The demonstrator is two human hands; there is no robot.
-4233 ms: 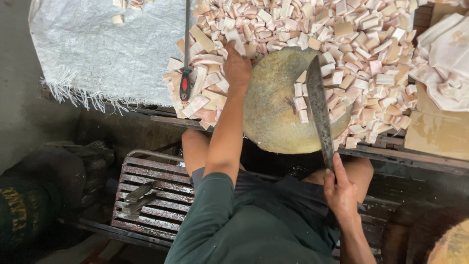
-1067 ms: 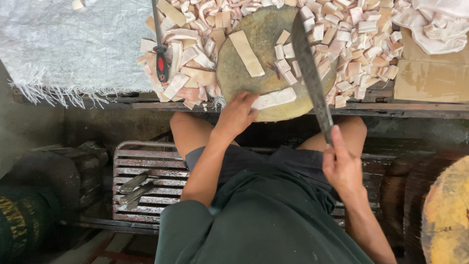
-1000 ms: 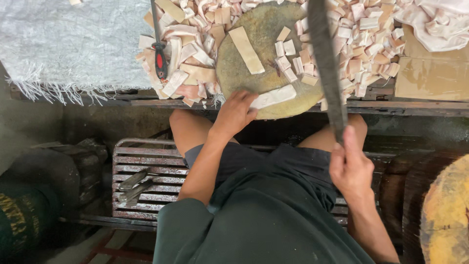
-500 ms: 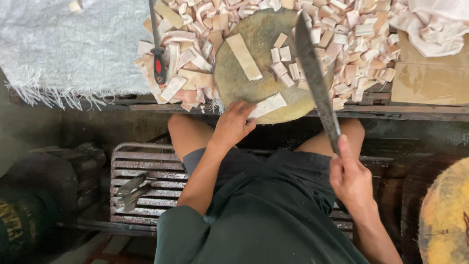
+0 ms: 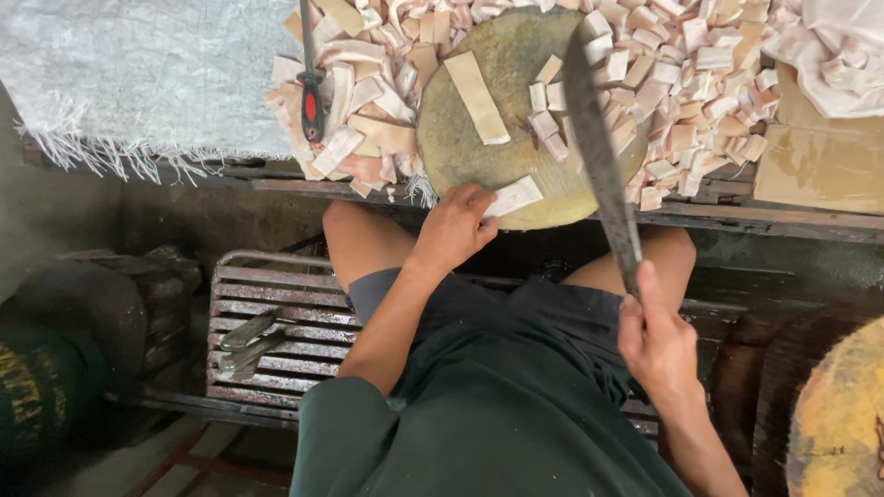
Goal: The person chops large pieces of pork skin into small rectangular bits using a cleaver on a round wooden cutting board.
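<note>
My left hand (image 5: 456, 225) rests at the near edge of a round, worn chopping block (image 5: 516, 101), its fingers pinching a short pale strip (image 5: 514, 196). A longer pale strip (image 5: 477, 85) lies across the block, with several small cut cubes (image 5: 551, 124) beside it. My right hand (image 5: 656, 340) grips the handle of a long dark cleaver (image 5: 600, 156), whose blade is raised over the block's right side. A heap of cut pale pieces (image 5: 700, 83) surrounds the block.
A red-handled knife (image 5: 311, 92) lies among the pieces to the left. A white woven sack (image 5: 138, 74) covers the table's left part. Cardboard (image 5: 820, 156) sits at right. Below are a metal slatted bench (image 5: 276, 322) with tongs (image 5: 249, 336) and another round block (image 5: 838, 414).
The short strip has shrunk as pieces were chopped off. My left hand slid it along the block's near edge; the cleaver swung up and down and is raised again.
</note>
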